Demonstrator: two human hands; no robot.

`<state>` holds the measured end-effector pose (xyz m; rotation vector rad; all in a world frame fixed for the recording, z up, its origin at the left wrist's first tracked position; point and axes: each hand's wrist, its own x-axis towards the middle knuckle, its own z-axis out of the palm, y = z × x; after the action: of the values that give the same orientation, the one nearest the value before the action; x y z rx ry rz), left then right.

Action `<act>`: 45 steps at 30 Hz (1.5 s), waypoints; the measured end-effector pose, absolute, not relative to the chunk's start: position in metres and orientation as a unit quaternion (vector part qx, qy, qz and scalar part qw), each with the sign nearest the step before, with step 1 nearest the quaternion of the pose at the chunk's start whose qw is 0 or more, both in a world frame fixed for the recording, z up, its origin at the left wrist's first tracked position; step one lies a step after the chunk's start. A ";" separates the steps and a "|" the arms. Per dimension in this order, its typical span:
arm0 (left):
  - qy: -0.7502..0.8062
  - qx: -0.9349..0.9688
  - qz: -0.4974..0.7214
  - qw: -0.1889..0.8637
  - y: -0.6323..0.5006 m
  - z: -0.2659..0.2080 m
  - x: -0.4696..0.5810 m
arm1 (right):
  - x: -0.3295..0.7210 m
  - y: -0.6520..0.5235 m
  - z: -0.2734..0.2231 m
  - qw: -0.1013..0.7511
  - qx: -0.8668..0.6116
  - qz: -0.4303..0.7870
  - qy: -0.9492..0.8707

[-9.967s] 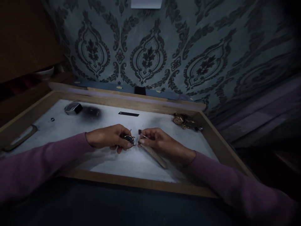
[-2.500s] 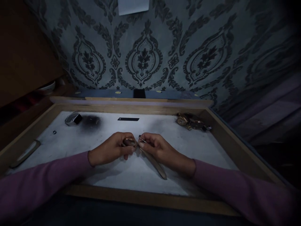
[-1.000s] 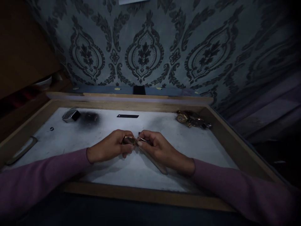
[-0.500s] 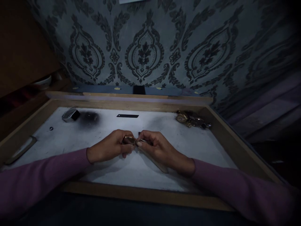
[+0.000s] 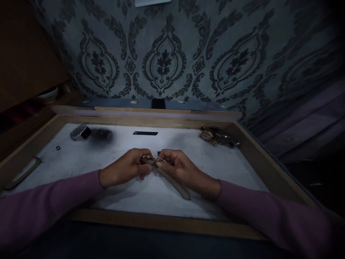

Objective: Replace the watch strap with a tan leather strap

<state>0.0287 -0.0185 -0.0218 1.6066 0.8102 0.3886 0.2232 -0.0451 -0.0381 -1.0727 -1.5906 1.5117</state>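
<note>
- Spanning beneath left hand [image 5: 124,168] and right hand [image 5: 184,171]: wooden tray [image 5: 164,221].
- Tan strap [image 5: 175,185] pinched by right hand, angled below it.
- Black strip [image 5: 145,133] seen beyond both hands.
- Watch case [image 5: 147,160] gripped by left hand, beside right hand.
- Thin piece [image 5: 162,159] held by right hand.

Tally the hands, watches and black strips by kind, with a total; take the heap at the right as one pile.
Hands: 2 (left hand, right hand)
Watches outside the pile: 2 (held watch, silver watch)
Piles: 1 (heap)
Black strips: 1 (strip)
Total: 6
</note>
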 end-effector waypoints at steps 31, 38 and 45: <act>0.330 0.687 0.238 0.602 -0.018 -0.016 0.032 | 0.220 -0.039 -0.031 0.404 -0.399 0.647 -0.509; 0.342 0.684 0.234 0.601 -0.019 -0.014 0.033 | 0.222 -0.039 -0.030 0.396 -0.397 0.618 -0.551; 0.346 0.689 0.229 0.594 -0.020 -0.012 0.033 | 0.221 -0.039 -0.030 0.394 -0.394 0.594 -0.580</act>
<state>0.0333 -0.0195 -0.0124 1.6023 0.8035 0.5315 0.2214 -0.0393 -0.0296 -0.9990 -1.4715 1.5065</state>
